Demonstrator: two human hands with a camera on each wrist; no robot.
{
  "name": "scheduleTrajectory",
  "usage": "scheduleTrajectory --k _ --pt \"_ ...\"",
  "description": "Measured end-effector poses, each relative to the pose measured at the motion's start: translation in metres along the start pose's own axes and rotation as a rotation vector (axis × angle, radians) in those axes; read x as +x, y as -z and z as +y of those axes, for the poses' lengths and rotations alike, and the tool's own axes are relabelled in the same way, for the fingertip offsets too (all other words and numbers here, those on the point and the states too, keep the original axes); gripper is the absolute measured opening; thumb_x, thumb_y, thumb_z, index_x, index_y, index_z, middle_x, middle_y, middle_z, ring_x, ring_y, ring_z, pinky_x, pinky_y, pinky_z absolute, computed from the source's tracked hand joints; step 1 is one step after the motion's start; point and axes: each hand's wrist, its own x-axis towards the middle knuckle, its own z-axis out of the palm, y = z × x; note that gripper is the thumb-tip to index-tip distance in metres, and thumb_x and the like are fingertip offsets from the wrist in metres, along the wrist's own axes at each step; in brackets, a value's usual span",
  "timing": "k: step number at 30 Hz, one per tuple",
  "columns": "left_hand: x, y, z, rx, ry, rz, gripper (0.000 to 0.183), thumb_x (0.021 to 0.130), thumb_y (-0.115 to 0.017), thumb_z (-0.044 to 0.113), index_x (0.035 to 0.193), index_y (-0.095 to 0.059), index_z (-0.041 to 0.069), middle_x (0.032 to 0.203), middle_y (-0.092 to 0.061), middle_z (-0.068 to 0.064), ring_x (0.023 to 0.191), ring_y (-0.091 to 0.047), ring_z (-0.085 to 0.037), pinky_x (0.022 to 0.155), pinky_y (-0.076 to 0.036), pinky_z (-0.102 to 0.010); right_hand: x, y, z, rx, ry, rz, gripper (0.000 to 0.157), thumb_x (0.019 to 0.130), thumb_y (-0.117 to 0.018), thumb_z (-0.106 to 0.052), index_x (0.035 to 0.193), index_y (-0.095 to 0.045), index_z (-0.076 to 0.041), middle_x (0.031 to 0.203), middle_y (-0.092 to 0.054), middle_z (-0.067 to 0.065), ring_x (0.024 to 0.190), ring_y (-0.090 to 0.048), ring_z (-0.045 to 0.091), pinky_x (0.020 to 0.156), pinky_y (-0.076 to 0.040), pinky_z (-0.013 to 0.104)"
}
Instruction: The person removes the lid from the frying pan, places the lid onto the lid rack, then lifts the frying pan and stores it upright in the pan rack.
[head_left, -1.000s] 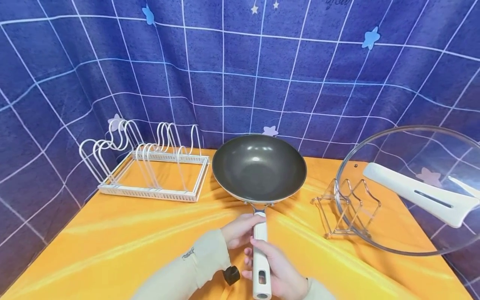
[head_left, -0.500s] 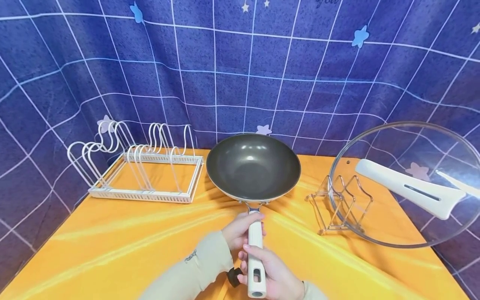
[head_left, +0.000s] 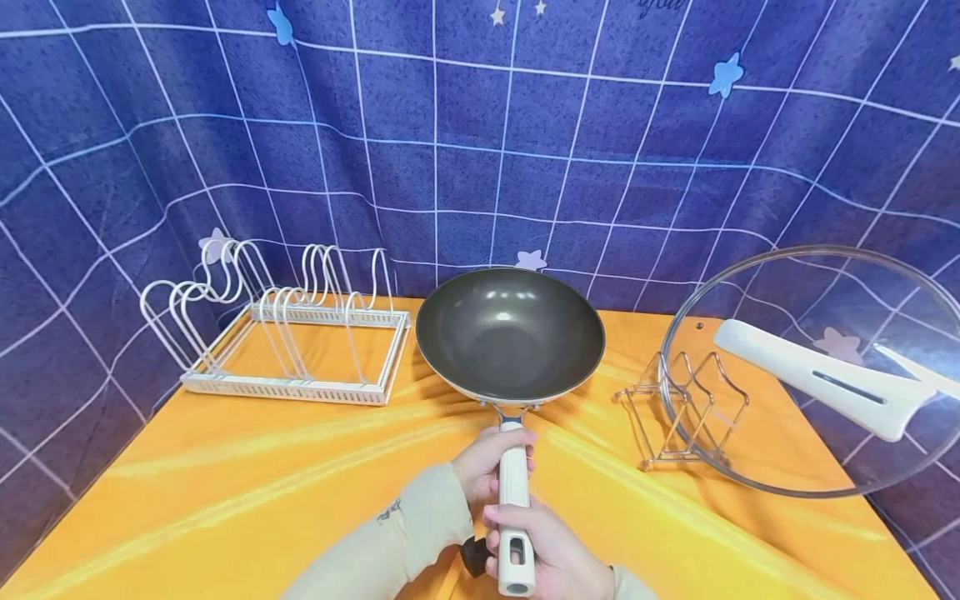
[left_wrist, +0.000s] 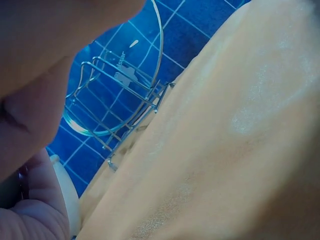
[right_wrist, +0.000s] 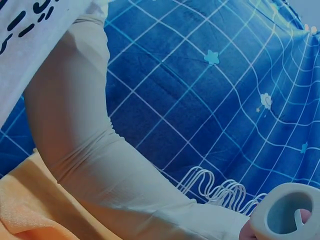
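Observation:
A dark wok (head_left: 510, 333) with a white handle (head_left: 514, 483) sits at mid-table in the head view, its handle toward the person. My left hand (head_left: 480, 462) grips the handle near the wok, thumb laid over the top and fingertips showing on the far side. Lower down, my right hand (head_left: 551, 546) holds the handle close to its hanging hole, thumb on top and fingers beneath. The right wrist view catches the hollow handle end (right_wrist: 265, 212) at its lower right corner. Blurred left-hand fingers (left_wrist: 35, 115) fill the left side of the left wrist view.
Left of the wok stands a white rack (head_left: 300, 387) with looped dividers. To the right, a small wire rack (head_left: 693, 417) carries a large glass lid (head_left: 795, 300) on edge, with a white handle (head_left: 817, 375). An orange cloth (head_left: 262, 483) covers the table; a blue curtain (head_left: 480, 125) hangs behind.
My left hand has wrapped its thumb and fingers further round the handle. The right hand has slid slightly toward the handle's end. The head view has shifted a little; the wok stays in place.

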Motion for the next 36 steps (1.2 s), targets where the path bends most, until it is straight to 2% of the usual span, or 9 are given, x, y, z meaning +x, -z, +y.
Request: scheduleTrajectory --k 5,12,19,24,28,31,36 --pt "0.002 0.000 -0.001 0.050 0.004 -0.015 0.010 0.085 -0.060 0.008 0.078 -0.053 0.011 0.069 -0.055 0.001 0.057 -0.055 -0.007 0.051 -0.046 -0.019 -0.002 0.002 0.000 -0.024 -0.001 0.006 0.021 0.095 -0.053 -0.010 0.111 -0.042 -0.016 0.077 -0.053 -0.004 0.064 -0.052 0.004 0.061 -0.049 0.019" --pt "-0.001 0.000 -0.003 0.062 0.019 0.003 0.010 0.085 -0.059 0.007 0.079 -0.052 0.011 0.069 -0.055 0.001 0.058 -0.054 -0.008 0.054 -0.044 -0.021 -0.008 0.006 0.005 -0.018 -0.012 -0.090 0.034 0.095 -0.052 -0.010 0.118 -0.029 -0.015 0.081 -0.053 -0.004 0.066 -0.054 0.003 0.063 -0.051 0.019" --pt "-0.001 -0.001 -0.003 0.045 0.008 0.015 0.011 0.085 -0.058 0.004 0.080 -0.051 0.011 0.068 -0.054 0.000 0.057 -0.055 -0.009 0.055 -0.044 -0.020 -0.008 0.008 0.007 0.042 -0.005 -0.150 0.021 0.096 -0.054 -0.012 0.111 -0.043 -0.022 0.081 -0.053 -0.005 0.066 -0.056 0.001 0.065 -0.051 0.019" --pt "-0.001 -0.001 -0.004 0.031 0.004 0.015 0.012 0.085 -0.058 0.004 0.078 -0.052 0.012 0.067 -0.055 0.001 0.057 -0.055 -0.009 0.054 -0.045 -0.020 -0.007 0.011 0.008 0.041 0.012 -0.175 0.020 0.094 -0.057 -0.012 0.108 -0.048 -0.024 0.080 -0.053 -0.006 0.067 -0.056 0.001 0.065 -0.050 0.019" --pt "-0.002 -0.002 -0.005 0.013 0.027 -0.021 0.008 0.088 -0.055 0.006 0.084 -0.051 0.012 0.066 -0.056 0.001 0.056 -0.056 -0.008 0.054 -0.047 -0.019 -0.008 0.015 0.009 0.020 0.026 -0.165 0.025 0.094 -0.058 -0.013 0.111 -0.043 -0.022 0.081 -0.054 -0.005 0.068 -0.055 0.002 0.064 -0.050 0.019" --pt "-0.001 -0.004 -0.005 0.026 0.048 -0.052 0.005 0.090 -0.053 0.008 0.088 -0.050 0.012 0.067 -0.057 0.002 0.057 -0.056 -0.007 0.055 -0.048 -0.019 -0.010 0.016 0.007 0.037 0.025 -0.137 0.035 0.094 -0.058 -0.012 0.118 -0.033 -0.019 0.082 -0.054 -0.004 0.067 -0.056 0.003 0.064 -0.050 0.019" --pt "0.002 -0.006 -0.003 0.055 0.055 -0.044 0.006 0.088 -0.054 0.007 0.087 -0.049 0.011 0.066 -0.056 0.003 0.056 -0.056 -0.006 0.054 -0.048 -0.018 -0.013 0.015 0.005 0.034 0.027 -0.083 0.052 0.091 -0.057 -0.006 0.129 -0.023 -0.016 0.084 -0.053 -0.001 0.068 -0.056 0.007 0.063 -0.052 0.022"
